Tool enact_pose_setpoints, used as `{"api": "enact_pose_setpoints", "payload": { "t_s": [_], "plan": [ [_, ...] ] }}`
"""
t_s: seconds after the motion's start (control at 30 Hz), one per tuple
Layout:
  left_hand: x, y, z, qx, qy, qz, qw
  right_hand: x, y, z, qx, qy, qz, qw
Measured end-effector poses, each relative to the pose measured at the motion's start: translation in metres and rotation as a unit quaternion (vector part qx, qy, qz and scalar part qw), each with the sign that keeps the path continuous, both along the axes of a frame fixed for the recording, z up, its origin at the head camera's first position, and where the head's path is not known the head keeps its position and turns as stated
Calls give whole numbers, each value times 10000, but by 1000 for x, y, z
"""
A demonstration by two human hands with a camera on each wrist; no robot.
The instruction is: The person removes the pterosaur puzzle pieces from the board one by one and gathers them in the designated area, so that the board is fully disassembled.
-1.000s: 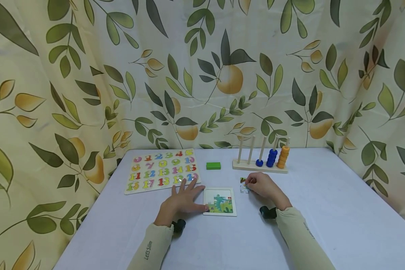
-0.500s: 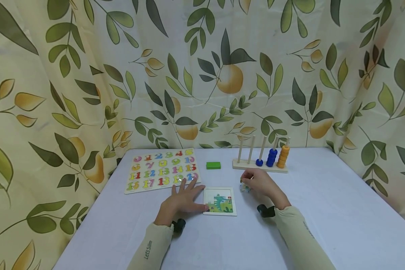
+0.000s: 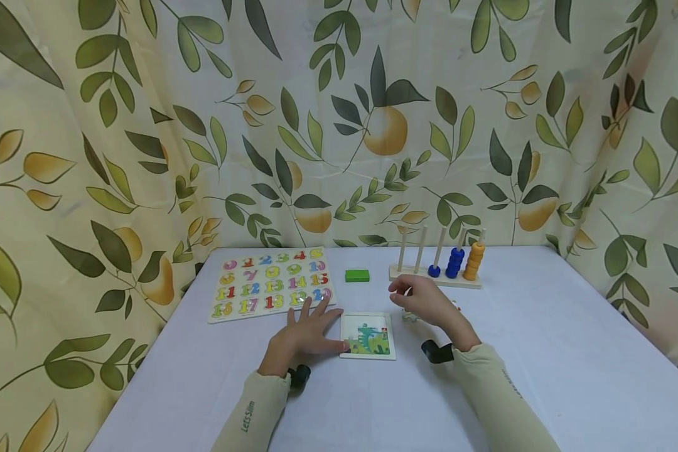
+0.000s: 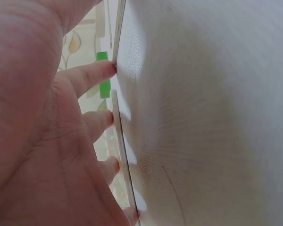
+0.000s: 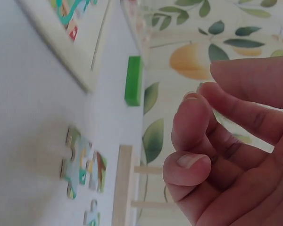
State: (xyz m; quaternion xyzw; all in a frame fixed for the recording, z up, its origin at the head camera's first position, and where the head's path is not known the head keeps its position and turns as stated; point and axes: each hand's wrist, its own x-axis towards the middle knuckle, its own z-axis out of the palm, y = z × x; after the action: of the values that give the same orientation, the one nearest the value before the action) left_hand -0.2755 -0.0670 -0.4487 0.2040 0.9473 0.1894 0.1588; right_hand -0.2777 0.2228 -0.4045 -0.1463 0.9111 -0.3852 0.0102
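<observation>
My left hand (image 3: 306, 336) lies spread on the table, its thumb on the lower left corner of a white-framed dinosaur jigsaw puzzle (image 3: 367, 357) and its index fingertip at the upper left corner. In the left wrist view, other fingertips meet the edge of the number board (image 4: 122, 155). Lifted over the table right of the puzzle, my right hand (image 3: 426, 302) has loosely curled fingers; a gap shows between thumb and index finger, with nothing visible in it. Several loose jigsaw pieces (image 5: 76, 165) lie beneath, partly hidden by this hand in the head view.
A board of coloured numbers (image 3: 271, 285) lies at the back left. Behind the puzzle is a green block (image 3: 357, 275). A wooden peg stand (image 3: 469, 282) with blue beads (image 3: 454, 263) and orange beads (image 3: 474, 260) stands back right, before a leaf-patterned curtain (image 3: 339, 125).
My right hand has risen from the loose jigsaw pieces and shifted left and away from me. The pieces under it have become more hidden. My left hand has stayed put.
</observation>
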Motion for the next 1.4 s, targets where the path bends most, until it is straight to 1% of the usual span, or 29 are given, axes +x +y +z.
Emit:
{"api": "enact_pose_setpoints", "payload": {
  "t_s": [0.1,0.27,0.63,0.8,0.87,1.03,1.27,1.4],
  "plan": [
    [0,0,-1,5,-2,8,10000,2,-7,1,-65,33,143,9999],
    [-1,-1,-3,-31,-7,29,10000,3,-18,-2,-7,11,454,9990],
    [-2,-1,-3,-42,-24,37,10000,5,-35,-16,133,-424,904,9949],
    [-1,-1,-3,-67,-14,33,10000,5,-38,-21,376,-584,1074,9918],
    [-2,-1,-3,-87,-4,24,10000,5,-39,-23,454,-584,1156,9905],
    [-2,-1,-3,-105,-5,4,9999,6,-41,-26,548,-606,1183,9896],
    [-4,0,-3,-97,-32,16,9999,5,-43,-32,718,-477,1086,9903],
    [-4,0,-3,-78,-18,10,10000,4,-44,-35,820,-433,951,9911]
  ]
}}
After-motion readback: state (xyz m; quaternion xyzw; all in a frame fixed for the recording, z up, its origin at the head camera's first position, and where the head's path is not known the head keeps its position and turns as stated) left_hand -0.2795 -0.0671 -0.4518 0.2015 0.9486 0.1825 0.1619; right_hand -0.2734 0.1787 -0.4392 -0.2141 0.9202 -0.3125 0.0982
